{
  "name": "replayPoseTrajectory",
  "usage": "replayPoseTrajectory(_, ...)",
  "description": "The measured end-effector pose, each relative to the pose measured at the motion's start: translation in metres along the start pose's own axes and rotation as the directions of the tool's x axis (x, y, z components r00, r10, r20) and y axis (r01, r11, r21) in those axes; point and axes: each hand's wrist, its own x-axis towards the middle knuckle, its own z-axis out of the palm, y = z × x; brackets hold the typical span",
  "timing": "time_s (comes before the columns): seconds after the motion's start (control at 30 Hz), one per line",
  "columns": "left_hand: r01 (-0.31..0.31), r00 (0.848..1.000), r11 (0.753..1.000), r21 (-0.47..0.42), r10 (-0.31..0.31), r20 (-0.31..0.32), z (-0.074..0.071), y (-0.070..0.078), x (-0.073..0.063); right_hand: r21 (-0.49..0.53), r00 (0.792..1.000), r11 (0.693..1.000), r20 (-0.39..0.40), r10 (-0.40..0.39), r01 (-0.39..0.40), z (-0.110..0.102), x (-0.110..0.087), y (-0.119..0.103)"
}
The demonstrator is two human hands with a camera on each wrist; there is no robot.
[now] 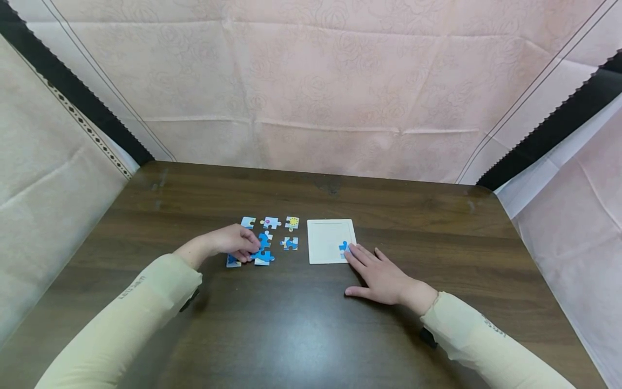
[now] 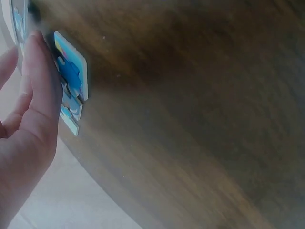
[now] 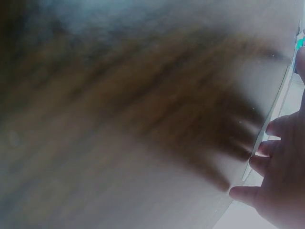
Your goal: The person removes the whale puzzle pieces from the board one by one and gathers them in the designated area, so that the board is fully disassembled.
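My left hand point(image 1: 238, 241) reaches over a group of jigsaw pieces, fingers lightly bent and fingertips right at a blue piece point(image 1: 264, 240). Just below that lies another blue piece with a white edge point(image 1: 263, 257); a corner piece point(image 1: 233, 262) is partly under the hand. In the left wrist view, pieces point(image 2: 70, 74) lie flat beside the fingers, with a gap between thumb and fingers. My right hand point(image 1: 381, 276) is spread, fingertips on the lower right corner of a square white puzzle tray point(image 1: 323, 237). A blue piece point(image 1: 342, 248) sits there, partly covered by the fingers.
More jigsaw pieces lie left of the tray: a light blue corner point(image 1: 248, 222), one with a pink spot point(image 1: 270, 222), one with a yellow sun point(image 1: 292, 222) and a blue one point(image 1: 290, 243). The brown wooden table point(image 1: 291, 329) is bordered by pale patterned cloth point(image 1: 330, 81).
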Motion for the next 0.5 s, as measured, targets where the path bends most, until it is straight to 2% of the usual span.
replayPoseTrajectory(0.33,-0.011,1.0,1.0,0.021,0.011,-0.013,-0.005,0.002,-0.001,0.009,1.0,1.0,0.01,0.004,-0.004,-0.001,0.001,0.0)
replayPoseTrajectory(0.5,-0.035,0.999,0.999,0.007,0.035,-0.002,-0.001,0.011,0.003,0.017,1.0,1.0,0.01,0.001,-0.001,-0.002,-0.001,0.0)
